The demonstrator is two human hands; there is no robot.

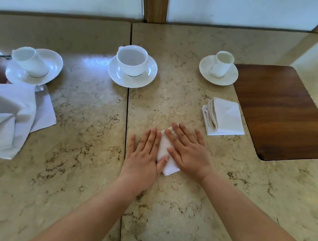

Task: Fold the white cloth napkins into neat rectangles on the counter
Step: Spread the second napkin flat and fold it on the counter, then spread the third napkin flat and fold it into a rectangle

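- Folded napkin: a small white cloth rectangle, lying flat on the marble counter just to the right of the dark seam between the two slabs. Only its middle strip and near corner show between the hands.
- Left hand: palm down, fingers straight and together, pressing flat on the left part of the folded napkin; the thumb tip rests on the cloth. Nothing is gripped.
- Right hand: palm down, fingers straight and slightly spread, pressing flat on the right part of the same napkin. Nothing is gripped.
- Finished napkins: a stack of folded white cloths, layered edges facing left, well to the right of the hands and just beside the edge of the dark wooden panel.
- Unfolded napkins: a loose, rumpled pile of white cloths at the left edge of the counter, well apart from the hands.
- Left cup: white, sitting tilted on its saucer, just behind the unfolded pile.
- Centre cup: white, upright on a saucer, straddling the seam line.
- Right cup: small, white, leaning on its saucer, behind the finished stack.
- Wooden post: vertical, at the back wall behind the counter.
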